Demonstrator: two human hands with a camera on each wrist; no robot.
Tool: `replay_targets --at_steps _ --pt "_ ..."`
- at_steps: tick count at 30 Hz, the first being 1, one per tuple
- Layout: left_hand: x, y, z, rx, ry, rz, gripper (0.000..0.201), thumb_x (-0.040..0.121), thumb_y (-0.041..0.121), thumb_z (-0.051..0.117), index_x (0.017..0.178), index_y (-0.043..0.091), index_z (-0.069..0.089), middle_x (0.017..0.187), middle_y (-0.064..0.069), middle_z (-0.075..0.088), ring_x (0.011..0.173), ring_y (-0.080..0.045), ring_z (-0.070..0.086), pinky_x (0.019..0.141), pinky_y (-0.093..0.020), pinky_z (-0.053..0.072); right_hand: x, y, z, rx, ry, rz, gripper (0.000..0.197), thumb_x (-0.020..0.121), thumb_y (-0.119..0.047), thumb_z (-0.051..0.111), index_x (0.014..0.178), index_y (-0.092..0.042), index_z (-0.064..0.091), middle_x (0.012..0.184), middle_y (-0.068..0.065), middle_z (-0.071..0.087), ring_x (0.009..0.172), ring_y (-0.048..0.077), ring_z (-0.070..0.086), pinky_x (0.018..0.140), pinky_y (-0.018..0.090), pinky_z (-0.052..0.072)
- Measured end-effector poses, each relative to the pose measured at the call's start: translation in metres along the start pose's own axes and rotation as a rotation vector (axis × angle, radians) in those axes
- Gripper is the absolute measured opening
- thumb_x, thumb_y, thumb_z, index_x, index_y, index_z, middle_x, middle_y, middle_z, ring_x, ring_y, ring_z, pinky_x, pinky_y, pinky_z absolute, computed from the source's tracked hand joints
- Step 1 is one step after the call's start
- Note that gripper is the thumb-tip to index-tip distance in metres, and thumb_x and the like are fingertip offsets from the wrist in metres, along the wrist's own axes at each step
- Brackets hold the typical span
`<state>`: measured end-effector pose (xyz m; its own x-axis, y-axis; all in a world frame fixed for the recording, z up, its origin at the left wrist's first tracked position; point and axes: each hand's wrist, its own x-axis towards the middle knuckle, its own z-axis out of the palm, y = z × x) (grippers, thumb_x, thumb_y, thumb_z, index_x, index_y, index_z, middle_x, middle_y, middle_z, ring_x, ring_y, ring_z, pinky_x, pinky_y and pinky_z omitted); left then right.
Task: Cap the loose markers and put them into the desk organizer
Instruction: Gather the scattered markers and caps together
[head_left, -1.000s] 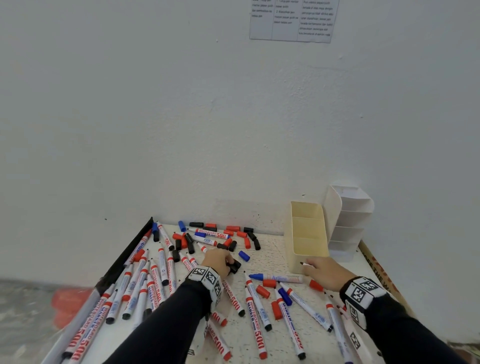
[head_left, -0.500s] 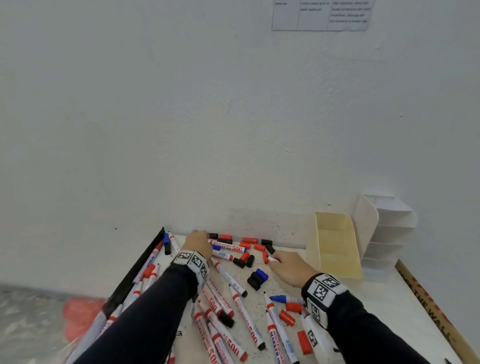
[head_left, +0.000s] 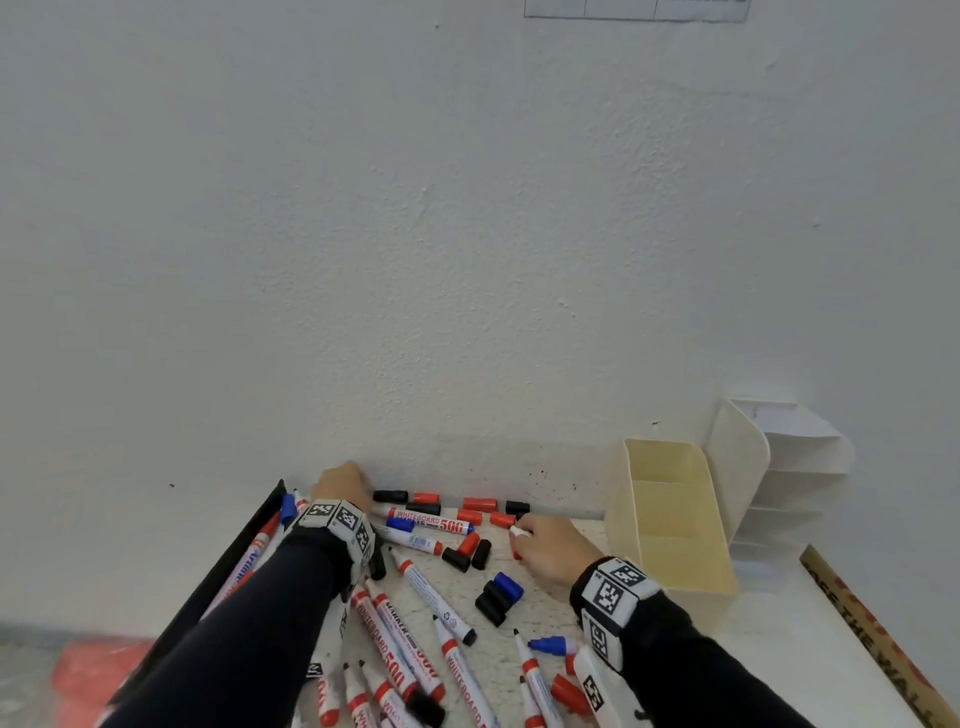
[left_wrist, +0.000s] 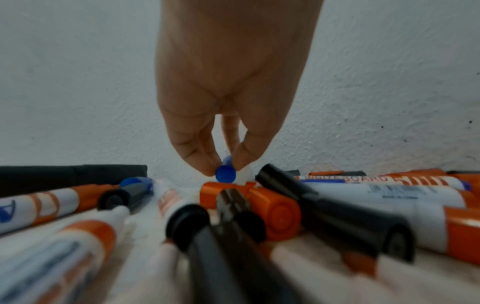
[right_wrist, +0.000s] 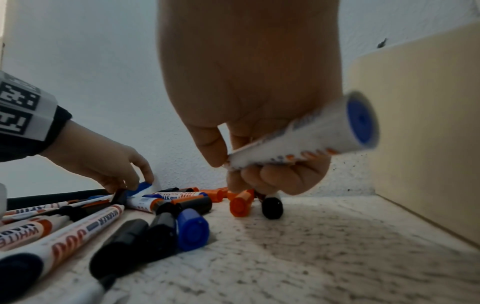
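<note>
Many uncapped whiteboard markers (head_left: 430, 520) and loose red, black and blue caps (head_left: 508, 585) lie scattered on the white table. My left hand (head_left: 340, 486) is at the back left by the wall. In the left wrist view its thumb and fingers (left_wrist: 205, 164) pinch a blue cap (left_wrist: 225, 176) just above the pile. My right hand (head_left: 545, 545) grips a white marker with a blue end (right_wrist: 306, 139), low over a red cap (right_wrist: 240, 202) and a black cap (right_wrist: 271, 205). The marker's tip is hidden. The cream desk organizer (head_left: 619, 512) stands just right of that hand.
A white tiered organizer (head_left: 779, 467) stands behind the cream one against the wall. A black strip (head_left: 228, 566) runs along the table's left edge. A brown printed strip (head_left: 872, 639) lies on the right. Markers crowd the front left of the table.
My left hand moved from the table's middle to the back left and pinched a blue cap. My right hand moved left, away from the organizer's front, to the caps near the wall.
</note>
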<state>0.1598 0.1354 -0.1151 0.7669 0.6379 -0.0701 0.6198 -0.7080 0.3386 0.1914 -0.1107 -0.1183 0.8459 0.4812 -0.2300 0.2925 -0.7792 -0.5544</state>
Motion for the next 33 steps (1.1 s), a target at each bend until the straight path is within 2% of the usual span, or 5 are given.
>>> replay_targets --at_steps 6,11,14,28,33 --pt "-0.036 0.017 -0.025 -0.435 0.05 0.102 0.03 0.085 0.011 0.062 0.113 0.006 0.053 0.11 -0.016 0.058 0.085 -0.02 0.053 0.076 -0.025 0.043 -0.02 -0.012 -0.011 -0.026 0.032 -0.123 0.041 0.099 -0.03 0.036 0.139 -0.022 0.038 0.137 0.004 0.049 0.121 0.021 0.049 0.1 0.031 0.038" --pt "-0.087 0.05 -0.04 -1.06 -0.401 0.126 0.014 0.089 0.002 0.059 0.102 0.0 0.054 0.069 -0.007 0.064 0.045 -0.006 0.064 0.05 -0.015 0.055 -0.046 -0.03 -0.018 0.027 0.156 -0.163 0.02 0.094 -0.036 0.045 0.109 -0.023 0.045 0.101 0.003 0.06 0.091 0.019 0.059 0.079 0.031 0.047" --pt "-0.105 0.061 -0.044 -1.135 -0.506 0.147 0.012 0.09 0.0 0.056 0.101 -0.001 0.056 0.078 -0.014 0.062 0.058 -0.014 0.066 0.061 -0.021 0.057 -0.062 -0.032 -0.025 0.048 0.216 -0.214 0.011 0.093 -0.039 0.046 0.097 -0.029 0.047 0.085 -0.004 0.061 0.076 0.013 0.058 0.066 0.026 0.046" --pt "-0.169 0.071 -0.044 -0.898 -0.727 0.173 0.014 0.09 -0.002 0.051 0.08 0.002 0.06 0.075 -0.013 0.06 0.054 -0.013 0.065 0.053 -0.018 0.056 -0.119 -0.013 -0.041 -0.034 0.149 -0.256 0.014 0.085 -0.03 0.061 0.092 -0.022 0.052 0.083 -0.004 0.053 0.072 0.011 0.049 0.061 0.02 0.037" --pt "-0.192 0.079 -0.035 -0.359 -0.482 0.37 0.025 0.097 0.021 0.035 0.091 0.01 0.056 0.078 -0.008 0.06 0.064 -0.02 0.058 0.059 -0.031 0.044 -0.13 -0.01 -0.04 -0.04 0.124 -0.356 0.011 0.083 -0.025 0.065 0.084 -0.02 0.054 0.081 -0.003 0.055 0.073 0.012 0.051 0.07 0.028 0.043"
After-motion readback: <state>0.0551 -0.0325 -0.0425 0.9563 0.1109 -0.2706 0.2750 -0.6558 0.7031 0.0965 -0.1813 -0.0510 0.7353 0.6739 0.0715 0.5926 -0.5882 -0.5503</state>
